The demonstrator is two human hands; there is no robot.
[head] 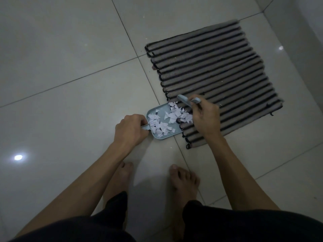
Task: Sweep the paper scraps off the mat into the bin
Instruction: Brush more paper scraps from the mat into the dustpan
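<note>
White torn paper scraps (167, 120) sit piled in a small pale-blue plastic dustpan (158, 109), centre of frame, slightly below middle. Most scraps lie on the pan floor; the right-hand cluster spills over the pan's open lip, where it meets the left edge of the grey-and-black striped woven mat (216, 74).

Dustpan lies flat on the glossy white floor tiles (61, 67), mouth facing right, touching the mat's lower-left edge. Mat fills the upper right of the frame, angled, stripes running diagonally. A few tiny specks show on the mat surface; too small to tell what they are.

Left hand (130, 127), just left of the pan: fingers curled round the pan's short handle, grip closed on it.

Right hand (206, 116), over the mat's lower-left corner: fingers and thumb wrapped round a small pale-blue hand brush (186, 100), grip closed on it. Brush head angles toward upper left, sitting right above the scrap cluster at the pan lip. Bristles not clearly visible; cannot tell whether they touch the scraps.

Both forearms come up from the bottom of the frame. Two bare feet (181, 179) stand on the tiles below the pan, dark shorts (244, 226) along the bottom edge. Light glare spot on the floor at lower left, a smaller one at the right edge. White wall base in the upper-right corner.
</note>
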